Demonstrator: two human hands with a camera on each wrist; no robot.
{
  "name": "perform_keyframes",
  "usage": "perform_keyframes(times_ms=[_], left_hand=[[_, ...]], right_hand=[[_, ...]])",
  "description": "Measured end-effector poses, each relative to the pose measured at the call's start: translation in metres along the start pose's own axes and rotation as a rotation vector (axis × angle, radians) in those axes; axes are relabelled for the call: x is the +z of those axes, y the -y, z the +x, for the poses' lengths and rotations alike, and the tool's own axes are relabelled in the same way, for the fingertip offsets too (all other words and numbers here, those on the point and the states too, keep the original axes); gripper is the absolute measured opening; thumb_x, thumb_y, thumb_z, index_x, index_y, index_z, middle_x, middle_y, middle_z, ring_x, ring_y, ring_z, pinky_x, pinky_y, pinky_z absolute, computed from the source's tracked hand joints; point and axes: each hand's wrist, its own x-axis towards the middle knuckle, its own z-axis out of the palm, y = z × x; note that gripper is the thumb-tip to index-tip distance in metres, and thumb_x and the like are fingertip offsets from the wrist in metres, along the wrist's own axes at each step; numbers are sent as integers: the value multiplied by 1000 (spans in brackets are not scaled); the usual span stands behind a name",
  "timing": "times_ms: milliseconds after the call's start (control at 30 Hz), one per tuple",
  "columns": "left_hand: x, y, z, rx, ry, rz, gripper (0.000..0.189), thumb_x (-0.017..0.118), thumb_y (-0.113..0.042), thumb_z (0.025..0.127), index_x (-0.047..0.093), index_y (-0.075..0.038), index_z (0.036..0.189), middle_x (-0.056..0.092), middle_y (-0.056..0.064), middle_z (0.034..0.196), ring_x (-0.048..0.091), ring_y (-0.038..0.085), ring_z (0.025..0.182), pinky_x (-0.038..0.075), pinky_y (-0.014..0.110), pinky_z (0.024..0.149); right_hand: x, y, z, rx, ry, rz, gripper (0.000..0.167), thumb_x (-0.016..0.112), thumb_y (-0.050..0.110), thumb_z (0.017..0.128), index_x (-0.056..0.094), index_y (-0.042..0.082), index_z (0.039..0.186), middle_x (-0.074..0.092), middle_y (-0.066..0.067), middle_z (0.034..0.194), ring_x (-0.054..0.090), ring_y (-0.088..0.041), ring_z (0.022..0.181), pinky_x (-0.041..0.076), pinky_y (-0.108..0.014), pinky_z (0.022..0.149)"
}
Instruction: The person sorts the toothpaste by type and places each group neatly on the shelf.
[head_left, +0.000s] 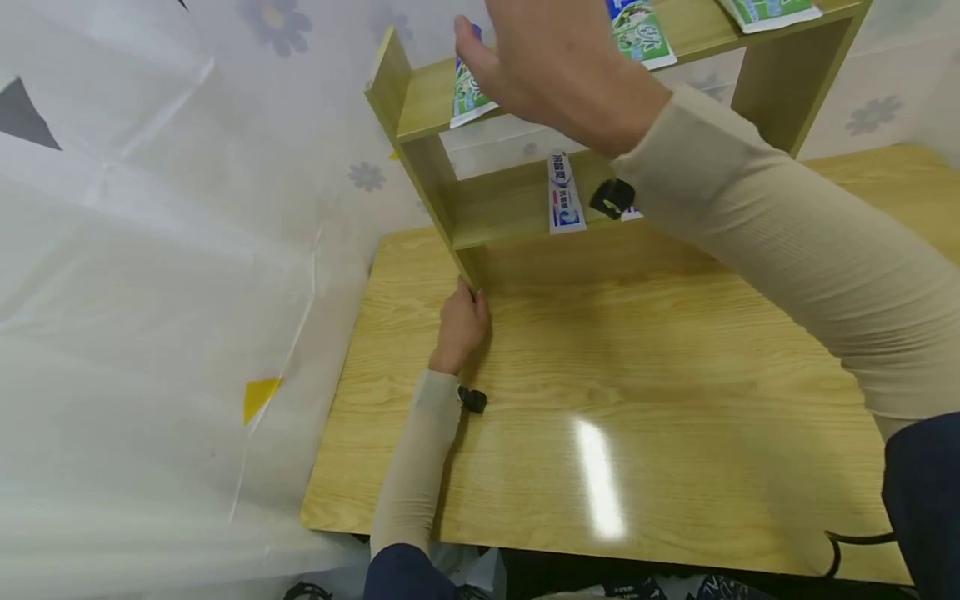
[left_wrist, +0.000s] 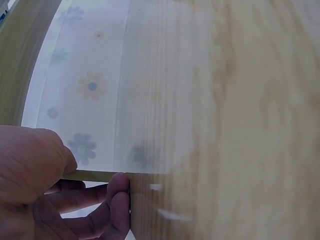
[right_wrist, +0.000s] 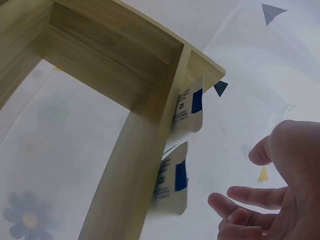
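Note:
A two-tier wooden shelf (head_left: 517, 196) stands at the back of the wooden table. My left hand (head_left: 461, 329) grips the foot of its left side panel; in the left wrist view the thumb lies above the thin board edge (left_wrist: 95, 175) and the curled fingers below. Up by the top tier, my right hand (head_left: 562, 75) has its fingers loosely bent and holds nothing. Behind it are green-and-white packets (head_left: 471, 92), partly hidden. In the right wrist view, two pale packets (right_wrist: 172, 185) lean beyond the board, apart from the right hand (right_wrist: 270, 195).
A toothpaste box or tube (head_left: 565, 196) lies on the lower tier, with another item half hidden by the right wrist. Further packets (head_left: 641, 37) sit on the top tier. White sheeting (head_left: 187, 292) hangs left of the table (head_left: 600, 367). A black cable (head_left: 858, 540) crosses the front right edge.

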Motion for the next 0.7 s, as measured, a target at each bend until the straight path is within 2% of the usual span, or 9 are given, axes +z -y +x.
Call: perform_keyframes(times_ms=[67,133,167,233,367,400,600,667,700], left_hand=[[10,14,4,-11,-17,-1,31,43,-27,116,55,1,121,64,15,82,63,28,68,54,48,63],[22,31,7,-3,-54,21,29,42,-30,115,54,-3,118,61,9,79,59,22,66,51,44,60],[16,24,5,-11,-54,31,28,44,-27,115,54,-2,118,61,10,79,59,24,66,51,45,61],[19,31,4,-7,-63,31,27,45,-28,115,54,-3,116,61,10,78,60,25,66,51,45,60],[21,47,8,1,-45,54,29,43,-29,116,53,-2,118,62,12,81,62,27,67,51,43,58],[27,58,12,10,-49,46,30,42,-31,116,53,-3,118,62,11,81,62,26,67,51,42,58],[6,40,13,19,-33,11,29,42,-28,114,53,-1,118,61,10,80,58,24,65,50,42,58],[6,47,16,1,18,1,35,40,-32,113,52,0,123,62,11,81,57,23,65,49,41,59],[1,42,17,-12,54,13,38,41,-33,113,51,1,126,64,11,83,57,22,66,50,40,60]], right_hand=[[1,-9,-16,8,-23,5,64,39,46,115,36,13,170,42,-18,173,50,-40,146,33,-54,130],[3,-19,-35,17,-29,19,60,43,43,115,47,7,162,60,-22,155,63,-40,119,51,-50,105],[4,-24,-45,18,-32,26,56,44,41,115,53,4,157,66,-23,146,65,-40,108,53,-48,93],[6,-37,-64,24,-48,37,53,47,38,114,59,-1,149,72,-26,126,63,-40,93,48,-47,75],[11,-59,-100,32,-93,37,47,53,32,112,65,-6,137,71,-27,111,63,-42,91,48,-50,71],[13,-64,-108,30,-106,35,45,54,30,112,66,-7,134,70,-27,107,64,-42,90,50,-52,69],[34,-94,-147,-39,-116,-22,37,60,23,107,68,-10,121,72,-31,110,66,-50,98,58,-62,72],[44,-105,-156,-67,-104,-42,37,63,21,104,68,-11,123,71,-32,112,66,-53,106,59,-65,78],[49,-110,-160,-83,-101,-56,38,65,20,103,68,-11,124,71,-33,114,66,-54,109,60,-65,82]])
